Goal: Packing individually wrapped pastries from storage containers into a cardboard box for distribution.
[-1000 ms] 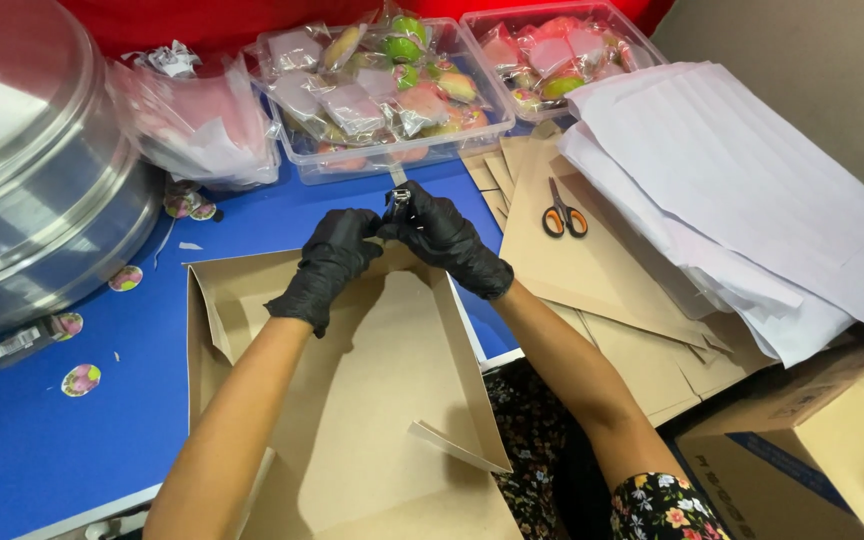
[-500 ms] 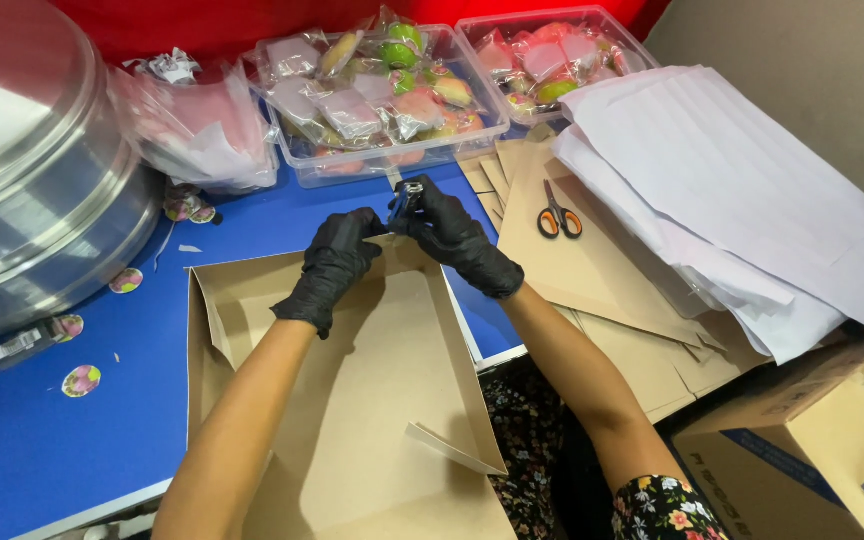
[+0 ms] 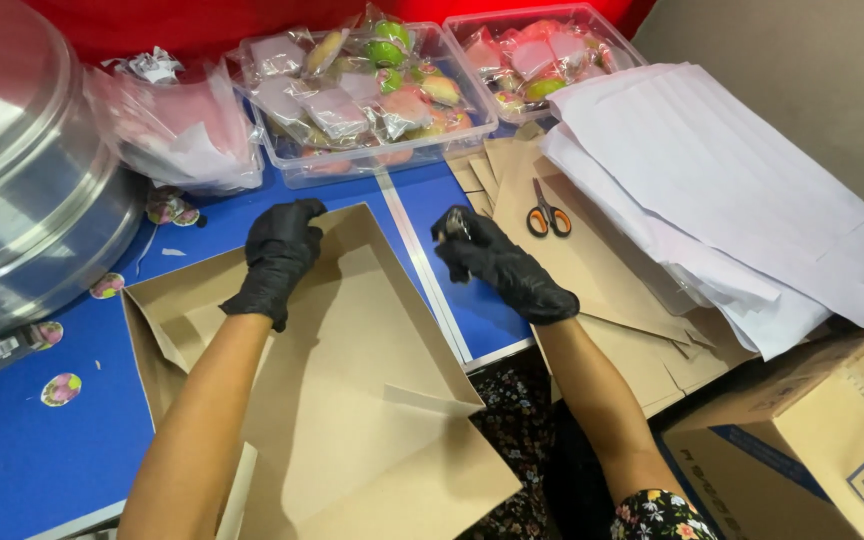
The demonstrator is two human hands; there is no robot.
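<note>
Head view, looking down at a blue worktop (image 3: 42, 470). Open brown cardboard box (image 3: 342, 400) — a shallow tray of thin folded board — lies at centre, its near edge overhanging the worktop towards the person. By its look the board is light and stiff only along its creases; the walls would probably flex if squeezed mid-panel, so the folded corners and rims seem the soundest places to take hold.

Left hand (image 3: 277, 255), in a black glove, rests curled over the far wall of the box, fingers closed on the rim, forearm running straight down across the tray. Right hand (image 3: 492, 262), also gloved, is raised just beside the box's right corner, apart from it, fingers drawn together around a small dark object (image 3: 455, 228) — too small to identify.

Beyond the hands stand two clear plastic tubs (image 3: 372, 160) of wrapped sweets. To the right lie orange-handled scissors (image 3: 549, 217) on a stack of flat box blanks (image 3: 602, 280), with white paper sheets (image 3: 732, 190) overlapping them. A large metal lid (image 3: 22, 200) occupies the left edge.
</note>
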